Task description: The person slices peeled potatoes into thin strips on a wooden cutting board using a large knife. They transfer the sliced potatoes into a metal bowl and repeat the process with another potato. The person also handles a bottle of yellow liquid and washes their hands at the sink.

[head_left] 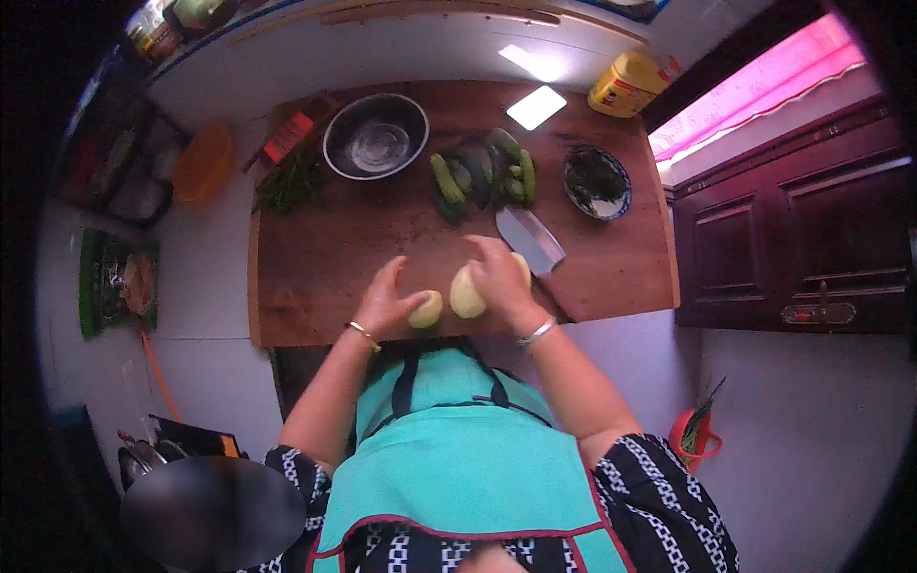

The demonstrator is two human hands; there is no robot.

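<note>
A busy far side and a bright corner

At the far left sits a round steel bowl (382, 148), with a bundle of thin green leaves (287, 183) and a red packet (287, 137) near it. A heap of long green vegetables (446, 179) lies farther right, and beyond that a blue-and-white patterned bowl (626, 191) holds dark greens. A white flat rectangle (537, 108) lies near a yellow jug (626, 84). An orange container (202, 164) is off to the left. On the right, a pink curtain (764, 86) glows beside a dark red panelled door (793, 229); below, a red container (712, 444) holds green stalks (702, 415)
</note>
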